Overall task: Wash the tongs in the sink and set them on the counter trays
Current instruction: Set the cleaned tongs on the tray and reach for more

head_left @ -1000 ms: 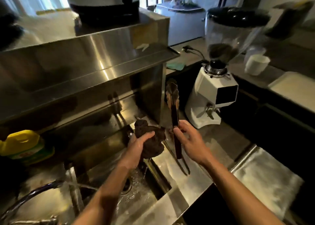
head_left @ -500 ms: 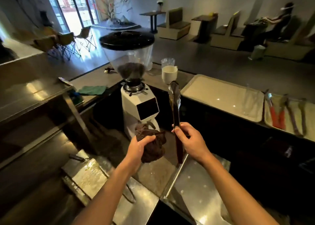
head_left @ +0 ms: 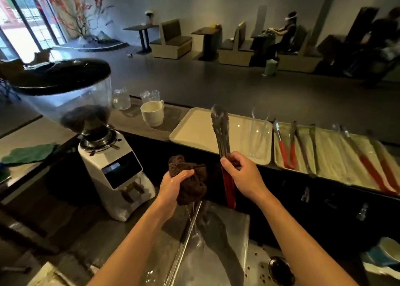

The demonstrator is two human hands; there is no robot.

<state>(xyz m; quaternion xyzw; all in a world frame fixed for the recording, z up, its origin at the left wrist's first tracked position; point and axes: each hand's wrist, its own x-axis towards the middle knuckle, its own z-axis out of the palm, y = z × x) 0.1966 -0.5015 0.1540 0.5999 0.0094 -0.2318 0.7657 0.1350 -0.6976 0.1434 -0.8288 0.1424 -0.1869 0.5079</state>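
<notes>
The view has swung round from a second ago: trays now lie just beyond the hands. The right hand grips the tongs upright and the left hand squeezes a dripping scrubber beside them, so the washing looks finished and setting down next.

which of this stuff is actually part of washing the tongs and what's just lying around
Part of the job:
- tongs, held upright in the right hand
- dripping brown cloth, gripped by the left hand
- left tray
- right tray, already holding other tongs

Just lying about:
- coffee grinder
- white cup
- glass jugs
- green cloth
</notes>
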